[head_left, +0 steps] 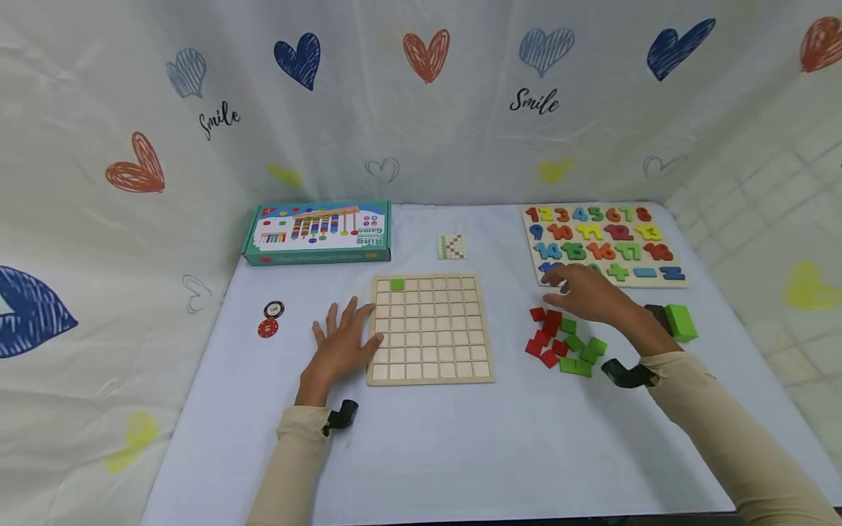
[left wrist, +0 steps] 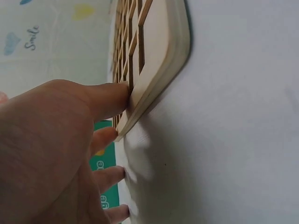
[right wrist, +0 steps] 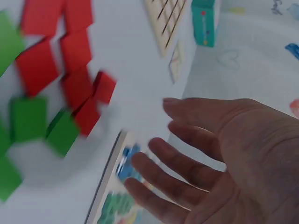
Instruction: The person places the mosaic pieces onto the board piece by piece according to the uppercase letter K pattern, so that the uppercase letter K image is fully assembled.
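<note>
Two hands in view: my right hand (head_left: 582,292) hovers released, holding nothing, with the red and green tiles (head_left: 564,342) just below it toward the surface's near right edge. My left hand (head_left: 342,342), fingers flat, presses the grid board (head_left: 430,329) at its left edge, mid-surface.

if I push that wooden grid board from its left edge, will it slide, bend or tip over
The grid board looks like stiff wood with a thick rim, so it probably won't bend. It lies flat on the smooth table cover, so it would likely slide rather than tip. The left hand, resting against its edge, may be steadying it.
</note>
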The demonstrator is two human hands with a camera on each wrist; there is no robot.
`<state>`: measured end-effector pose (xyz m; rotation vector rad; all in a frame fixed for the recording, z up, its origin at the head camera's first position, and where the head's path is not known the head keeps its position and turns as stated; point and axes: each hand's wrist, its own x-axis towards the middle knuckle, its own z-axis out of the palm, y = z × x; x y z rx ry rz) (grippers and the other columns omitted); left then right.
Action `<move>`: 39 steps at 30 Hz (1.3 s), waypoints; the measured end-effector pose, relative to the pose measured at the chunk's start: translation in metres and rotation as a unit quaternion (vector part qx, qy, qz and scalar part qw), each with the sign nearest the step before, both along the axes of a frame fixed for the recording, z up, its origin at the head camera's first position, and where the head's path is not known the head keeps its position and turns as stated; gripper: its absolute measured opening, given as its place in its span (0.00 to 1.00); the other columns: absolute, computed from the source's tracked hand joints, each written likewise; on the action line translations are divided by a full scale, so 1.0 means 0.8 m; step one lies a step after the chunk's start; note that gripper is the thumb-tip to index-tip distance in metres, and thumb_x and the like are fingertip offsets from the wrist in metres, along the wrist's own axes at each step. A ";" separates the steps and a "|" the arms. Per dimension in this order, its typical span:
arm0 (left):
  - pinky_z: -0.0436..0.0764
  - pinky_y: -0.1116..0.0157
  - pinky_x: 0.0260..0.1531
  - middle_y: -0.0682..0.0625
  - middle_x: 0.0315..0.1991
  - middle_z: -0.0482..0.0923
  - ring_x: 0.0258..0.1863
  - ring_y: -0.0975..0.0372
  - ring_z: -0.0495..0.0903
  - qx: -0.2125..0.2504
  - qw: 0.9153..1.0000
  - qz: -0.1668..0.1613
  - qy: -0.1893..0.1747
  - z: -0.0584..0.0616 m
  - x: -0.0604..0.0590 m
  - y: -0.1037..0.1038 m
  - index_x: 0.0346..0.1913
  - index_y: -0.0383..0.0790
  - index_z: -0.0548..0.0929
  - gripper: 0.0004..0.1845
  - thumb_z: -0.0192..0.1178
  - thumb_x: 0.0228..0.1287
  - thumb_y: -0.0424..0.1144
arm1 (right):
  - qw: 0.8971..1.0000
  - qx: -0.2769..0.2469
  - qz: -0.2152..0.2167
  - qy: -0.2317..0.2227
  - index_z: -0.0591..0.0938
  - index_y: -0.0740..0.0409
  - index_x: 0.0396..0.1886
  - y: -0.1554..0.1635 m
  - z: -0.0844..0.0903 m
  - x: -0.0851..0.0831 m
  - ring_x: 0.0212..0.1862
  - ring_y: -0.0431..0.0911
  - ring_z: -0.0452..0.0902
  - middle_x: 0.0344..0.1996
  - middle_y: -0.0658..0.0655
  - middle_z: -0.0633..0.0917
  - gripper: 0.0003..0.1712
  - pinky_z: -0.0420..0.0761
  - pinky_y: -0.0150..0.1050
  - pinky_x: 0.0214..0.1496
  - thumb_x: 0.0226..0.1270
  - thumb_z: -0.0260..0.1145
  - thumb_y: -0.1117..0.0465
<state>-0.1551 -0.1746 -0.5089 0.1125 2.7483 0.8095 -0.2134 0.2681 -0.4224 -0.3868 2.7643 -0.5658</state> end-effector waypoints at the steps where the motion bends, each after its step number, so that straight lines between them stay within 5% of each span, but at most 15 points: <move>1: 0.26 0.25 0.72 0.42 0.88 0.39 0.85 0.38 0.27 -0.001 1.000 0.000 0.001 0.001 0.000 0.000 0.85 0.52 0.58 0.38 0.57 0.80 0.52 | 1.000 0.009 0.002 -0.008 0.82 0.66 0.63 0.010 0.001 0.003 0.58 0.64 0.81 0.57 0.69 0.85 0.25 0.85 0.61 0.56 0.72 0.74 0.59; 12: 0.28 0.26 0.73 0.43 0.88 0.37 0.85 0.39 0.27 -0.023 1.000 -0.014 -0.016 0.013 -0.011 -0.012 0.87 0.53 0.55 0.42 0.59 0.77 0.54 | 0.991 0.067 -0.007 -0.112 0.82 0.69 0.53 0.082 -0.003 0.033 0.47 0.60 0.81 0.45 0.68 0.85 0.29 0.87 0.56 0.47 0.63 0.80 0.52; 23: 0.28 0.26 0.73 0.42 0.88 0.34 0.85 0.38 0.25 -0.021 0.998 -0.042 -0.041 0.004 0.001 -0.016 0.88 0.52 0.51 0.51 0.65 0.69 0.60 | 0.991 0.040 -0.034 -0.123 0.80 0.69 0.50 0.106 -0.036 0.054 0.46 0.56 0.79 0.45 0.65 0.85 0.34 0.86 0.55 0.50 0.58 0.83 0.48; 31: 0.29 0.25 0.72 0.42 0.88 0.35 0.84 0.36 0.25 -0.020 0.998 -0.041 -0.037 0.010 0.000 -0.010 0.87 0.52 0.51 0.51 0.65 0.70 0.60 | 0.990 -0.011 -0.062 -0.127 0.77 0.65 0.46 0.111 -0.041 0.065 0.45 0.53 0.78 0.41 0.59 0.84 0.28 0.84 0.46 0.46 0.63 0.81 0.51; 39: 0.31 0.23 0.72 0.39 0.88 0.36 0.84 0.34 0.27 -0.037 0.997 -0.047 -0.045 0.011 -0.003 -0.005 0.87 0.50 0.52 0.51 0.64 0.70 0.59 | 0.994 -0.015 -0.046 -0.102 0.77 0.62 0.41 0.109 -0.039 0.071 0.41 0.50 0.76 0.37 0.56 0.84 0.17 0.81 0.42 0.42 0.69 0.76 0.58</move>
